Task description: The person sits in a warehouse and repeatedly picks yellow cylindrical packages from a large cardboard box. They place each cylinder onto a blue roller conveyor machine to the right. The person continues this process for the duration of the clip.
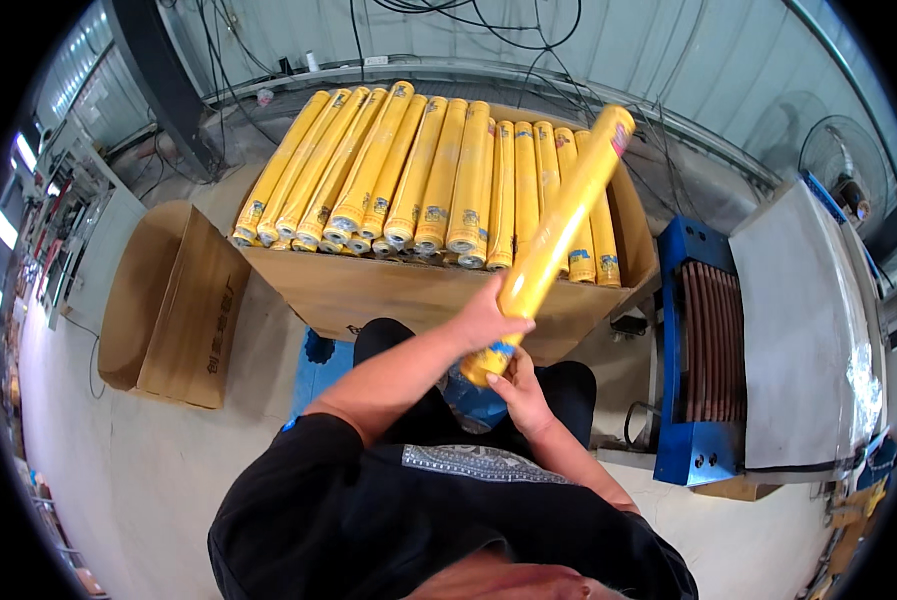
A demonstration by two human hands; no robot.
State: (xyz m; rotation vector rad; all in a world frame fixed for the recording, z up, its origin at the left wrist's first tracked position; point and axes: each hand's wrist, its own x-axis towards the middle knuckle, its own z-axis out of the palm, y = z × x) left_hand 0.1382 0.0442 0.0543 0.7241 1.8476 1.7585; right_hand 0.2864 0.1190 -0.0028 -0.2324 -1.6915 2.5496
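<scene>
A long yellow wrapped roll point(565, 215) slants up and to the right in front of me, held in both hands. My left hand point(483, 318) is wrapped round its lower part. Closer to me, my right hand point(520, 388) grips its bottom end, near a blue printed band. The roll's upper end reaches over the right part of a large cardboard box point(368, 295). Many similar yellow rolls point(408, 170) lie side by side in that box, heaped above its front wall. Between my knees is a dark blue object point(473, 402), mostly hidden by the roll and my hands.
An open cardboard box point(183, 320) stands on the floor at the left. To the right is a blue-framed machine part point(703, 350) with brown ribs, beside a grey-white covered block point(803, 340). A fan point(846, 190) stands behind it. Black cables point(548, 45) hang along the back wall.
</scene>
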